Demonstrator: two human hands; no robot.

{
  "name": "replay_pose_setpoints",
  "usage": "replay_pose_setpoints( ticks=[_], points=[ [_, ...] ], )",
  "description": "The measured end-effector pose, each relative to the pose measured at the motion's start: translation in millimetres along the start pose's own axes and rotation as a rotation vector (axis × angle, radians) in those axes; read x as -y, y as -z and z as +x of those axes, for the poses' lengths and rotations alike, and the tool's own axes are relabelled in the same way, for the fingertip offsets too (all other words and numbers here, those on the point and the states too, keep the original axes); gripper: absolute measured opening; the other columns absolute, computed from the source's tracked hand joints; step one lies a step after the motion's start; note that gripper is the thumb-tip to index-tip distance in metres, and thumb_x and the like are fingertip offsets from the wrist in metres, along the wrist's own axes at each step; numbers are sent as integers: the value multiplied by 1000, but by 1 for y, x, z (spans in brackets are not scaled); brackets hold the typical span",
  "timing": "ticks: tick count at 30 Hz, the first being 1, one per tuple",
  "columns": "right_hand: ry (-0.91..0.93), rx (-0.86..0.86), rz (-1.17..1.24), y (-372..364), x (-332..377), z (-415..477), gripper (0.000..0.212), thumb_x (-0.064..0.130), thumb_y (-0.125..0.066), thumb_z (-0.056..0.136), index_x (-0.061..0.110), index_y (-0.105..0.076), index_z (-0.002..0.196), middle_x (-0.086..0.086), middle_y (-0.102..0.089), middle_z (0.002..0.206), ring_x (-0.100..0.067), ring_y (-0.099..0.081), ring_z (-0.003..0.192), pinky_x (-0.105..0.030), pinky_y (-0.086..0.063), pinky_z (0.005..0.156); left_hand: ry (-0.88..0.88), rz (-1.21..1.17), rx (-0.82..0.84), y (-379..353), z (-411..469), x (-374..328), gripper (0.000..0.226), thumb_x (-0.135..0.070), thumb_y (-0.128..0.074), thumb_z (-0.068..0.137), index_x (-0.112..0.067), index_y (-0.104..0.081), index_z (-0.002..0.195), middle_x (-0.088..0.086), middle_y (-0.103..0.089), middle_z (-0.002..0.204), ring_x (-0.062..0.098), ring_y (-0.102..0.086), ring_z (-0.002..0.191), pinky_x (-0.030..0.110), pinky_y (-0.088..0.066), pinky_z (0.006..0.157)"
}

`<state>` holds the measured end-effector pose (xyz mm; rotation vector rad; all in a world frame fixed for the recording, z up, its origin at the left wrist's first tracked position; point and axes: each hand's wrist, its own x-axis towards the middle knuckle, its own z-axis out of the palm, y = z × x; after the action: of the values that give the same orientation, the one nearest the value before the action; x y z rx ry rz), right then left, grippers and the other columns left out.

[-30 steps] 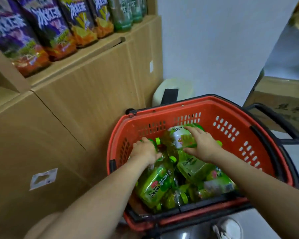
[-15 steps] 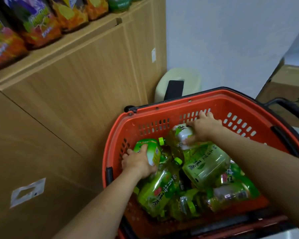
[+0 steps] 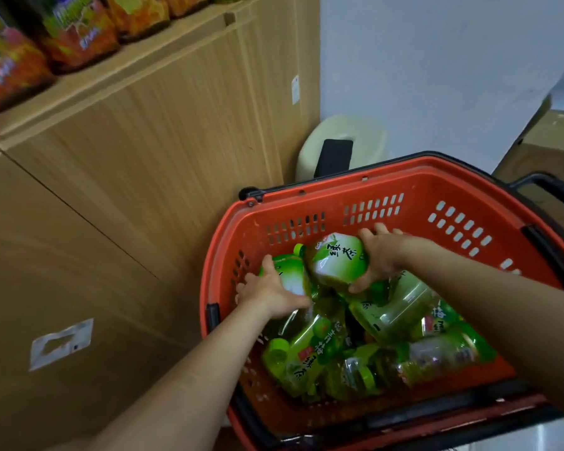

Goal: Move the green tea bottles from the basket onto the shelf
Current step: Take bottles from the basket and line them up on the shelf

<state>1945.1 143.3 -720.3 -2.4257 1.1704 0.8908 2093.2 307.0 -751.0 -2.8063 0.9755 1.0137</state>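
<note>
A red basket [image 3: 414,187] stands low in front of me with several green tea bottles [image 3: 310,353] piled inside. My right hand [image 3: 380,257] grips one green tea bottle [image 3: 336,258] by its body, lifted a little above the pile at the basket's far side. My left hand [image 3: 271,292] holds another green tea bottle [image 3: 288,271] against the basket's left wall, fingers curled round it. The wooden shelf [image 3: 163,37] runs along the upper left, above the basket.
Orange and purple drink bottles [image 3: 75,37] line the shelf top at upper left. A wooden cabinet front [image 3: 111,190] fills the left side. A cream bin [image 3: 342,141] stands behind the basket by the white wall. A cardboard box [image 3: 554,151] sits at right.
My right hand has closed round the white-labelled bottle and raised it off the pile. My left hand has shifted up on its bottle. The camera has tilted down and closer.
</note>
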Motion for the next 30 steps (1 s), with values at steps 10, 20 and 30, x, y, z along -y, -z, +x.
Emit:
replay_pose_setpoints(
  ticks=[10, 20, 30],
  points=[
    [-20, -255, -133, -32, 43, -23, 125, 64, -78, 56, 11, -10, 147, -17, -45, 135, -34, -49, 120, -46, -50, 92, -42, -21, -75, 3, -26, -5, 107, -58, -77, 57, -42, -13, 142, 20, -43, 132, 36, -48, 119, 43, -45, 97],
    [43, -218, 375, 22, 2, -117, 52, 53, -78, 57, 11, -66, 86, -6, -70, 85, -22, -65, 79, -34, -55, 76, -434, 106, -366, 89, -153, 10, 100, -52, -77, 53, -43, -29, 140, 4, -40, 138, 28, -43, 124, 38, -42, 99],
    [575, -632, 850, 101, 121, -280, 54, 31, -84, 64, 24, -51, 106, 7, -58, 88, -1, -52, 70, -10, -39, 56, -328, -185, -974, 180, -320, 128, 91, -50, -76, 47, -45, -44, 133, -11, -48, 130, 13, -50, 117, 29, -43, 95]
  ],
)
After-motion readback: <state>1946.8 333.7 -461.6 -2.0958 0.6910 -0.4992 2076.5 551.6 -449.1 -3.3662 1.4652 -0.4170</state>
